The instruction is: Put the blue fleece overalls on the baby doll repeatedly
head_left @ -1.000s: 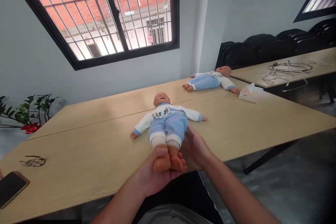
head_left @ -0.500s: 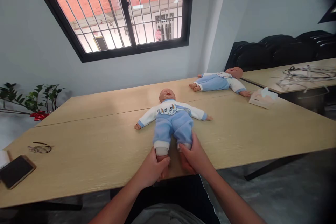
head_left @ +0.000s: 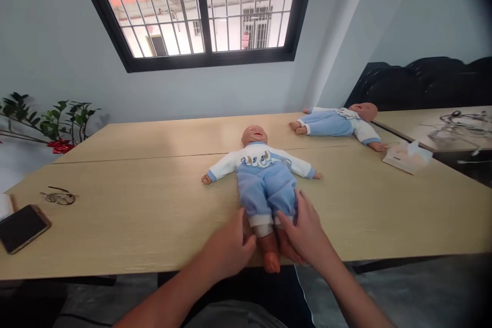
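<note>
A baby doll (head_left: pixel 265 182) in a white top and light blue trousers lies face up, its feet at the table's near edge and its arms spread. My left hand (head_left: pixel 230 246) is beside the leg on the left, thumb and fingers apart, nothing between them; it is slightly blurred. Around the lower part of the other leg is my right hand (head_left: pixel 307 223), its thumb on the front by the white cuff and its fingers along the outer side. Both bare feet of the doll show below the cuffs.
A second doll (head_left: pixel 330 124) in like clothes lies at the back right, near a tissue box (head_left: pixel 403 158). Glasses (head_left: pixel 59 196) and a phone (head_left: pixel 25 228) lie on the left of the table (head_left: pixel 134 225). Cables (head_left: pixel 461 125) cover another table; black chairs (head_left: pixel 423 82) stand behind.
My left hand has let go of the doll's leg and moved off to its left side. The doll's legs are closer together. The view has shifted, and my right hand stays at the other leg.
</note>
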